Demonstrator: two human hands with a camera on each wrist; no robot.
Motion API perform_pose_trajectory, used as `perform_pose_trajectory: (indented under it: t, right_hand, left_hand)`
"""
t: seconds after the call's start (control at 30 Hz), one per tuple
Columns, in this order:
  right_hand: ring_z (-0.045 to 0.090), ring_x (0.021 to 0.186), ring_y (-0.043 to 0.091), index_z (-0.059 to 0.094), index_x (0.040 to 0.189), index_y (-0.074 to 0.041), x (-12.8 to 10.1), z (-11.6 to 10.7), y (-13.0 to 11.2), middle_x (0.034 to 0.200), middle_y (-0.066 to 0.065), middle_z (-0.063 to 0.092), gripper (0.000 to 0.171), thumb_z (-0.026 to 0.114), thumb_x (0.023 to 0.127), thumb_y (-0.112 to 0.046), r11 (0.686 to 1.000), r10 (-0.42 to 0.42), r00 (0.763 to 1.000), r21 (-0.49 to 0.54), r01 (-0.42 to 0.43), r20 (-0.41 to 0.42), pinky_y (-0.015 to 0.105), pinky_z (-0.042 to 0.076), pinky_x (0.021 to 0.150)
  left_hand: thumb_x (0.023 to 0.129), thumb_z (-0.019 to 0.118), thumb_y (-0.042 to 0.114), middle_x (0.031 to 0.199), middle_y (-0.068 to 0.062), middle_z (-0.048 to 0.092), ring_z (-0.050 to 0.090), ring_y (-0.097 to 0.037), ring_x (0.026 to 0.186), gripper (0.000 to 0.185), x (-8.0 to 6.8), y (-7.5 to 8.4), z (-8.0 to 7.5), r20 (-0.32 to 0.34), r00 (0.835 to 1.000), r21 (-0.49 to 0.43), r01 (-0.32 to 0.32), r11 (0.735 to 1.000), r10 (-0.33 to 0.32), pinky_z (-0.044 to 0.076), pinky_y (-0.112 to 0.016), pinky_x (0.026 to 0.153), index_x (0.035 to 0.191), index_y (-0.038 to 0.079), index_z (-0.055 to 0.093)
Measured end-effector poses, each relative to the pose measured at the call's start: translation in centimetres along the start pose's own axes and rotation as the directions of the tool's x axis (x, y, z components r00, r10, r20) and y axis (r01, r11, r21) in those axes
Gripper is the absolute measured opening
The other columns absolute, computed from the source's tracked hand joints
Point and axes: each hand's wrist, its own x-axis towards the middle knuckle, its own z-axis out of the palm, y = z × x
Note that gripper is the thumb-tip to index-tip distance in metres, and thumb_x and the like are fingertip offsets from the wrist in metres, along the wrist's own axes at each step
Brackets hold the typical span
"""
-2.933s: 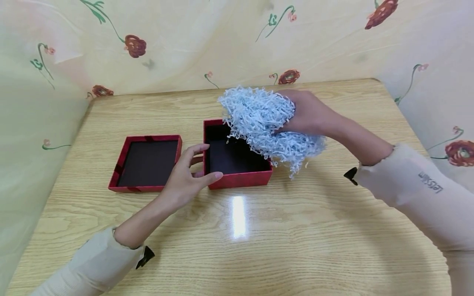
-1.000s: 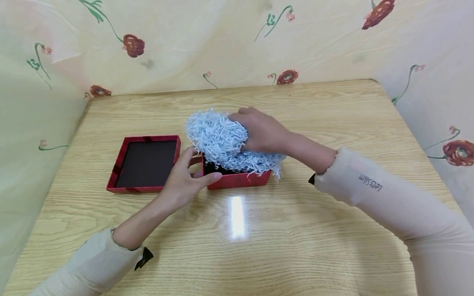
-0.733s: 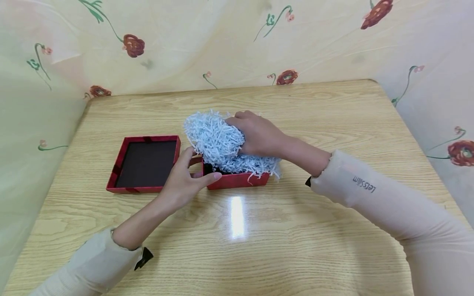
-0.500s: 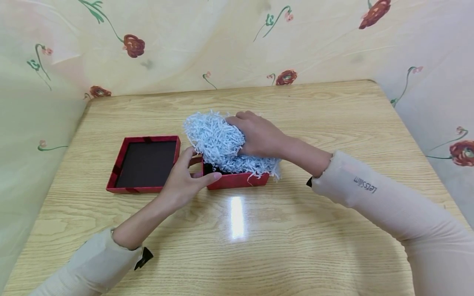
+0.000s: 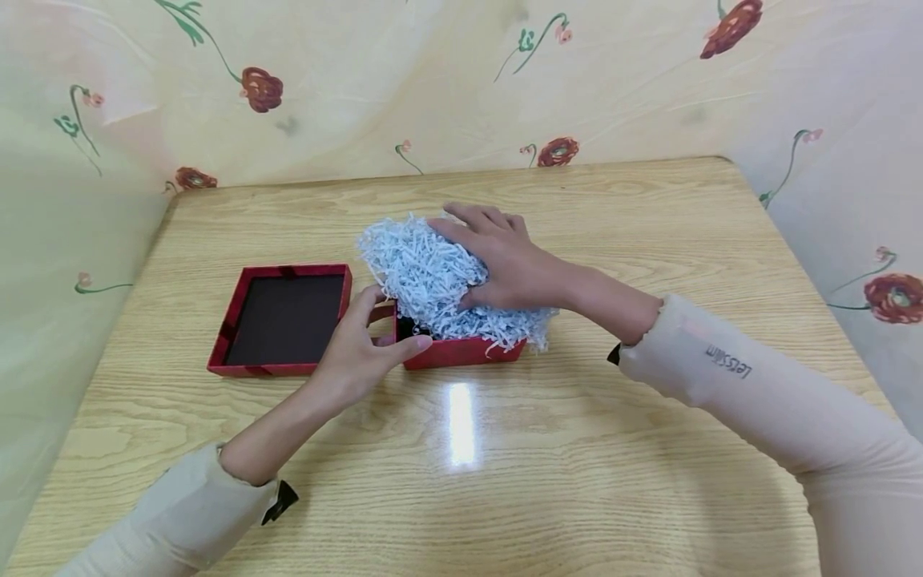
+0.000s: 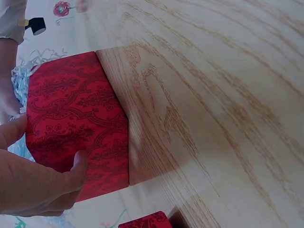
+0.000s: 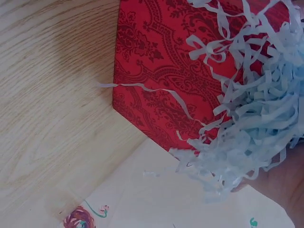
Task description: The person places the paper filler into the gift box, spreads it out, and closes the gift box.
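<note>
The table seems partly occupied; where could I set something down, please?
Bare: the table between left sleeve and right sleeve, and its right rear corner past right hand. Crowded: the middle, where lid, left hand, box and paper sit close.

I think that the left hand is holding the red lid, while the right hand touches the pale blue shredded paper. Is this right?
Not quite: the head view shows the left hand holding the red box, not the red lid, which lies beside it. The right hand does touch the pale blue shredded paper.
</note>
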Motion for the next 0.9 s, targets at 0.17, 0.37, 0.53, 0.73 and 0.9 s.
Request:
perform_pose_trajectory:
  t: [0.17, 0.37, 0.53, 0.73, 0.9]
  right_hand:
    - [0.003, 0.147, 0.027, 0.013, 0.156, -0.02, -0.2, -0.3, 0.5, 0.162, 0.003, 0.002, 0.094, 0.067, 0.085, -0.052, 0.992, -0.108, 0.994, 0.064, 0.108, -0.01, 0.057, 0.005, 0.114]
    - [-0.001, 0.148, 0.018, 0.011, 0.156, -0.018, -0.1, 0.0, 0.5, 0.162, -0.001, 0.0, 0.077, 0.03, 0.096, -0.064, 0.971, -0.223, 0.974, 0.083, 0.224, -0.03, 0.052, -0.005, 0.116]
    - [-0.005, 0.147, 0.015, 0.007, 0.156, -0.02, 0.3, 0.8, 0.2, 0.162, -0.001, -0.003, 0.068, 0.03, 0.101, -0.053, 0.979, -0.206, 0.977, 0.007, 0.206, 0.051, 0.05, -0.005, 0.117]
    - [-0.006, 0.147, 0.017, 0.01, 0.155, -0.015, 0.9, 1.6, -0.3, 0.162, -0.001, -0.001, 0.067, 0.033, 0.102, -0.049, 0.986, -0.155, 0.972, -0.037, 0.164, 0.177, 0.046, -0.002, 0.118]
    - [-0.005, 0.147, 0.018, 0.011, 0.154, -0.012, 1.3, 1.9, -0.6, 0.161, 0.001, 0.001, 0.067, 0.031, 0.102, -0.05, 0.989, -0.088, 0.956, -0.09, 0.117, 0.281, 0.044, 0.0, 0.118]
  left_hand:
    - [0.085, 0.076, 0.026, 0.142, 0.0, 0.038, 0.042, -0.025, 0.129, 0.071, 0.1, 0.3, -0.1, 0.004, 1.0, -0.001, 0.01, 1.0, -0.01, 0.044, -0.046, 0.101, 0.142, 0.016, 0.035]
    - [0.084, 0.076, 0.027, 0.144, 0.001, 0.037, 0.04, -0.026, 0.13, 0.073, 0.1, 0.4, -0.2, 0.012, 1.0, -0.009, 0.012, 1.0, -0.012, 0.044, -0.046, 0.101, 0.143, 0.017, 0.034]
    - [0.084, 0.076, 0.027, 0.145, 0.001, 0.036, 0.04, -0.026, 0.13, 0.073, 0.0, 0.3, -0.2, 0.008, 1.0, -0.007, 0.013, 1.0, -0.013, 0.044, -0.046, 0.102, 0.144, 0.016, 0.034]
    - [0.085, 0.076, 0.028, 0.147, 0.0, 0.034, 0.04, -0.025, 0.13, 0.073, 0.0, 0.2, -0.2, 0.006, 1.0, 0.008, 0.016, 1.0, -0.016, 0.043, -0.047, 0.102, 0.144, 0.016, 0.034]
    - [0.085, 0.075, 0.028, 0.148, 0.0, 0.033, 0.04, -0.025, 0.13, 0.071, 0.0, 0.3, -0.2, 0.007, 1.0, 0.021, 0.025, 0.999, -0.025, 0.044, -0.046, 0.102, 0.143, 0.018, 0.035]
